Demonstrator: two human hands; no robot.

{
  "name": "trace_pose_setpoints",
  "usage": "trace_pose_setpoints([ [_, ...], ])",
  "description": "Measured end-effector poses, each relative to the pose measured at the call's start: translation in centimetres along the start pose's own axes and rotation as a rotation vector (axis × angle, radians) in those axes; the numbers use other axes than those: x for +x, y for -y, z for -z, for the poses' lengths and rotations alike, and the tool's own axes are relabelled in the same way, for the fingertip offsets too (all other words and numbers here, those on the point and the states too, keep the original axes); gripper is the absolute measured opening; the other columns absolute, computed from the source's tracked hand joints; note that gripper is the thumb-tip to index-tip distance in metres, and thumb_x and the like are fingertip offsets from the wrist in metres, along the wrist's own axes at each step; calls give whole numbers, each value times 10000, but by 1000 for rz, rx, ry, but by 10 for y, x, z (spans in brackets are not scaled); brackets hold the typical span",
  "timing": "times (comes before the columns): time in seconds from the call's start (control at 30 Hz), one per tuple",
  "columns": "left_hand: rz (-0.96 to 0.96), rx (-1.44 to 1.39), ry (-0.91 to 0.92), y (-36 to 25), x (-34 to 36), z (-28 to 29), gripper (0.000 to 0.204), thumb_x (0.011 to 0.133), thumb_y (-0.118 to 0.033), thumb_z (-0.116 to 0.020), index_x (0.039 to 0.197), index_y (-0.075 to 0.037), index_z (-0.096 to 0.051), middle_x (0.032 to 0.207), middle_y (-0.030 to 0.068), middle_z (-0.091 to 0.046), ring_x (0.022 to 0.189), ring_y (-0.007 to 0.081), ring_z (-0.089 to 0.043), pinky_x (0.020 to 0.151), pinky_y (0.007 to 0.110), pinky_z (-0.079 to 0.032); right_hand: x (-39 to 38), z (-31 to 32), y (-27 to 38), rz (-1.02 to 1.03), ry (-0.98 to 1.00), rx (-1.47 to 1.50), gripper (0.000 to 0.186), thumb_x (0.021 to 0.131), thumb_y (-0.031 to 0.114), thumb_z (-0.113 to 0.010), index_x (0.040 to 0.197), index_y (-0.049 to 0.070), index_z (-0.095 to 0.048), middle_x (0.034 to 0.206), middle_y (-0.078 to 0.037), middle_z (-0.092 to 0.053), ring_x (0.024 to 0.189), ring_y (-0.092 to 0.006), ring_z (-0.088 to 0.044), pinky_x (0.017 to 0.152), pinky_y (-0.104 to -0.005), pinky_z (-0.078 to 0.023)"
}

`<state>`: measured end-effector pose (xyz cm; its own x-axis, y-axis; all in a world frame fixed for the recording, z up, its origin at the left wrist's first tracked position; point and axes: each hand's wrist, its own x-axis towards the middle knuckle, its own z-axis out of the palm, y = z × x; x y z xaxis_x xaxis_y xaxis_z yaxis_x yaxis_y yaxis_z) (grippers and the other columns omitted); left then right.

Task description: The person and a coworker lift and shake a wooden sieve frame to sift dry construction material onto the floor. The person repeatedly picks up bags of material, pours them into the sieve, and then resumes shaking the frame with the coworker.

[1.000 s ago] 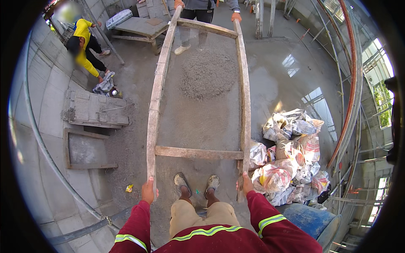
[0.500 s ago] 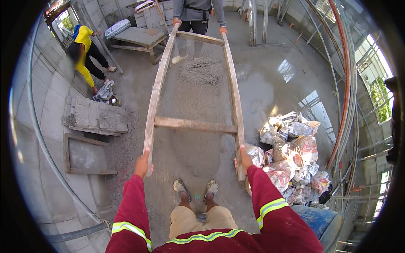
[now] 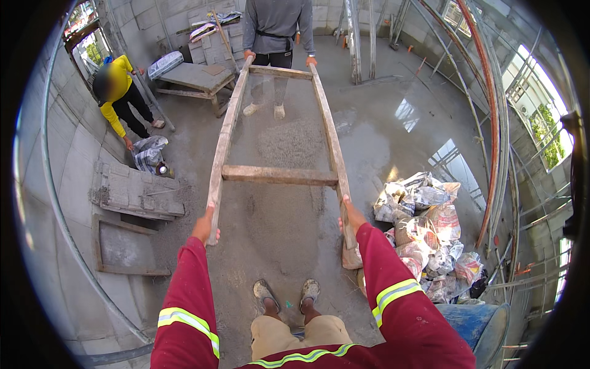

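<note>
Straight ahead, a long wooden sieve frame runs lengthwise away from the person. Left hand grips its left rail end; right hand grips the right rail, both closed around wood. A co-worker holds the far end. Compared with a second ago, the frame sits higher and tilted up, the sand pile beneath it.

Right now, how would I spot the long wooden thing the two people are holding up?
Find the grey concrete floor in the middle of the room. Above it hangs a long wooden frame, gripped at the near end by the left hand and right hand, and at the far end by a person in grey. Unlike the flat boards nearby, it carries mesh with sand on it.
</note>
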<state>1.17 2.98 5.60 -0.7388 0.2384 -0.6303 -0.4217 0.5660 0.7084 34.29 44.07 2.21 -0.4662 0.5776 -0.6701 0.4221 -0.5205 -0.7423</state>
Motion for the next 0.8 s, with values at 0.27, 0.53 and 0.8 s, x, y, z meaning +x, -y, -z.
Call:
trace_pose_setpoints([
  [0.27, 15, -24, -42, 55, -68, 0, 859, 928, -760, -533, 1181, 54, -638, 681, 142, -626, 492, 223, -610, 457, 373, -500, -38, 23, -97, -80, 18, 85, 832, 888, 806, -565, 1285, 75, -538, 856, -74, -613, 644, -164, -603, 576, -341, -553],
  [0.53, 2, -50, -59, 203, -154, -25, 852, 967, -733, -480, 1181, 72, -658, 654, 153, -636, 486, 228, -621, 463, 374, -496, -98, 80, -223, -175, -46, 118, 702, 934, 768, -525, 1150, 104, -595, 740, -75, -620, 584, -203, -609, 537, -373, -534],
  [0.8, -76, 18, 1, -70, -17, 7, 946, 906, -816, -498, 1251, 57, -615, 749, 144, -631, 557, 217, -619, 522, 404, -524, 15, 9, 33, -41, 30, 59, 892, 832, 869, -562, 1163, 42, -570, 786, -67, -588, 635, -180, -596, 568, -374, -532],
])
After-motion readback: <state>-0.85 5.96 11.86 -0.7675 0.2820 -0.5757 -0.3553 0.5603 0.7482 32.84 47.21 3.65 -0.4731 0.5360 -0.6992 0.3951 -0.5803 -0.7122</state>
